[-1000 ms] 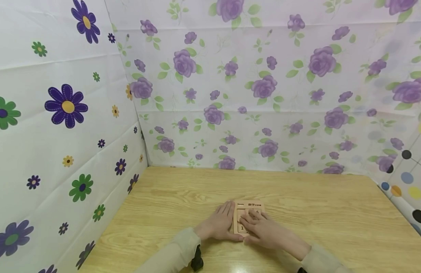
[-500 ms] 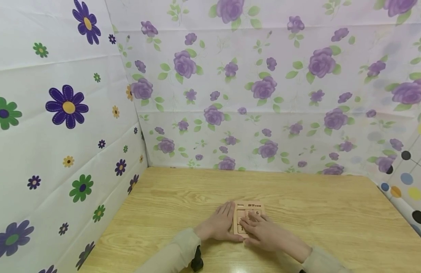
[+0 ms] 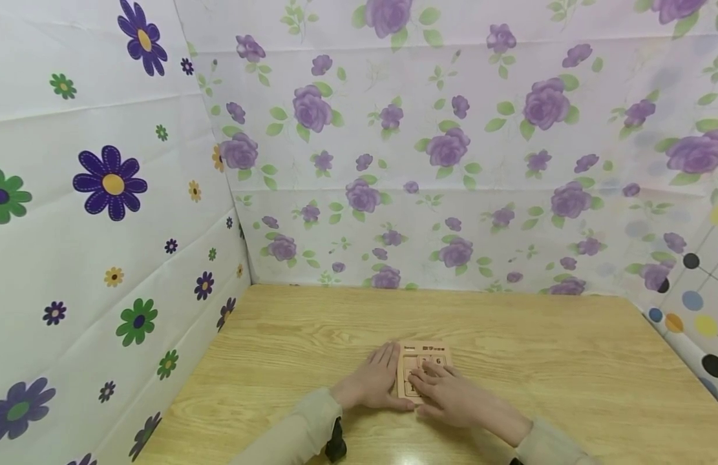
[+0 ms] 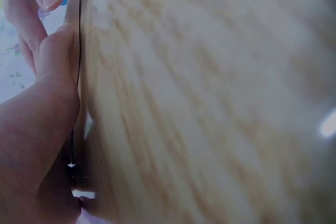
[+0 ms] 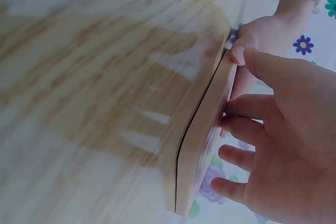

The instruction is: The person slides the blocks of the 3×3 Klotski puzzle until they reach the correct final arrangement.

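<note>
A thin wooden number puzzle board (image 3: 413, 347) lies flat on the table, with printed characters along its far edge. Tiles marked 6 (image 3: 439, 361) and 1 (image 3: 411, 389) are readable; others are partly covered by fingers. My left hand (image 3: 370, 382) rests against the board's left side with straight fingers, its thumb along the near edge. Over the tiles lies my right hand (image 3: 454, 395), its fingertips touching their surface near the middle. In the right wrist view, the fingers of my right hand (image 5: 294, 140) are spread and slightly bent, with the thumb near the board's corner.
The light wooden table (image 3: 312, 316) extends around the board. White cloth with purple roses (image 3: 448, 148) hangs behind it, and flowered cloth (image 3: 111, 184) hangs at the left. A dotted cloth (image 3: 693, 300) borders the right side. Black straps sit at both wrists.
The right fingers have shifted slightly towards me across the tiles, leaving the 6 tile more visible. The left hand and the board have stayed in place.
</note>
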`<control>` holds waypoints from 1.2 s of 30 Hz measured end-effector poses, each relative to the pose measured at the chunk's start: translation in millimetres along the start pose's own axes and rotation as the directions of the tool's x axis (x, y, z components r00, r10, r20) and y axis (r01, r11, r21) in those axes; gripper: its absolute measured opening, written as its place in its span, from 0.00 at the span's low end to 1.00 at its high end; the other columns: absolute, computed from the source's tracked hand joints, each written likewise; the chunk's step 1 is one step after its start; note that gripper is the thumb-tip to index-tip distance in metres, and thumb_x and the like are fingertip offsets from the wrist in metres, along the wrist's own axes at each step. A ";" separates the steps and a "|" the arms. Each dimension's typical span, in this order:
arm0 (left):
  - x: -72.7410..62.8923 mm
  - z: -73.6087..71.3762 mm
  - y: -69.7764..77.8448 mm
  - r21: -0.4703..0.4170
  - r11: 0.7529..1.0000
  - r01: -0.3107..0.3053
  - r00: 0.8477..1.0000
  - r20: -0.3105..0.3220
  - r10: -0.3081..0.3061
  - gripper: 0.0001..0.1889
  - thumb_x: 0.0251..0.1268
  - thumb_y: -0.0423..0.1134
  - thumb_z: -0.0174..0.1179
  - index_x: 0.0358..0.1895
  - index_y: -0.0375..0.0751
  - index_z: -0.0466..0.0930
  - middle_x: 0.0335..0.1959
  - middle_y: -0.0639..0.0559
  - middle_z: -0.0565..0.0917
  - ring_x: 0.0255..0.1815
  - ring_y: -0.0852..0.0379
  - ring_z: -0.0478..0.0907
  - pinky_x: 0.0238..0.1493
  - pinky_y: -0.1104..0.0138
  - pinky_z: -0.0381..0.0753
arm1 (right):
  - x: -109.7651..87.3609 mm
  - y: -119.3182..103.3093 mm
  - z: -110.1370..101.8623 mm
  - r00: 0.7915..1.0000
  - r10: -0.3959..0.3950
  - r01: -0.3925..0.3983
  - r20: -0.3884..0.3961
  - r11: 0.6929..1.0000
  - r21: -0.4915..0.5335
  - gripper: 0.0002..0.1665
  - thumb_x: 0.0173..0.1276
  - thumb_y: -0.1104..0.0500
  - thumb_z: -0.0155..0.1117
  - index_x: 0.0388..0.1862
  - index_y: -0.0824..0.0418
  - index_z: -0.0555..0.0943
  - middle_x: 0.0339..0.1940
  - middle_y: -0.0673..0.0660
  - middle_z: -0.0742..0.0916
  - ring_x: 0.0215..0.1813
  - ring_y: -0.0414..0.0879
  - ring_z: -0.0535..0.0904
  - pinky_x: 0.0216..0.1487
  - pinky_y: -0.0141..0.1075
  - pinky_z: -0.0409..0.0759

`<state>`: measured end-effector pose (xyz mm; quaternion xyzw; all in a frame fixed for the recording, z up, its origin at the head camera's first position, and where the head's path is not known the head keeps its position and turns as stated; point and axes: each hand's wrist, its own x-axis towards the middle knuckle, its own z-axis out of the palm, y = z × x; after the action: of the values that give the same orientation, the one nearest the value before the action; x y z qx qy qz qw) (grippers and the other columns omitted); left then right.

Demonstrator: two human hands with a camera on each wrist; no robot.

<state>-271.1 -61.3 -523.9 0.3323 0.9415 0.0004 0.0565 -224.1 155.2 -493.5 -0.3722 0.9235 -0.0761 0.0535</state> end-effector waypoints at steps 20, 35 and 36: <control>1.3 2.5 -1.3 0.005 1.000 -0.007 1.000 0.008 0.007 0.65 0.51 0.83 0.41 0.77 0.31 0.36 0.79 0.35 0.42 0.80 0.44 0.41 0.79 0.56 0.48 | -3.0 12.0 -5.8 1.000 0.023 -0.023 0.011 0.999 0.048 0.39 0.73 0.39 0.51 0.74 0.61 0.63 0.75 0.61 0.68 0.77 0.64 0.56 0.71 0.67 0.57; 0.0 2.7 -1.4 -0.008 1.000 -0.001 1.000 0.001 0.001 0.65 0.50 0.83 0.41 0.77 0.31 0.37 0.79 0.36 0.42 0.80 0.43 0.41 0.79 0.56 0.49 | -0.5 22.1 -3.7 0.996 0.091 -0.092 0.023 0.994 0.061 0.43 0.72 0.36 0.49 0.76 0.60 0.59 0.75 0.63 0.66 0.78 0.64 0.53 0.73 0.66 0.54; 0.0 2.6 -1.5 -0.010 1.000 0.000 1.000 0.002 0.000 0.65 0.50 0.83 0.41 0.77 0.31 0.36 0.79 0.36 0.42 0.80 0.43 0.41 0.79 0.56 0.48 | -0.4 22.4 -3.4 0.995 0.095 -0.096 0.023 0.993 0.063 0.43 0.72 0.36 0.49 0.76 0.60 0.59 0.75 0.63 0.66 0.78 0.65 0.53 0.72 0.66 0.54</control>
<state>-271.7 -62.6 -526.6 0.3319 0.9415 0.0048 0.0590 -239.6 171.7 -494.3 -0.3266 0.9367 -0.0990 0.0782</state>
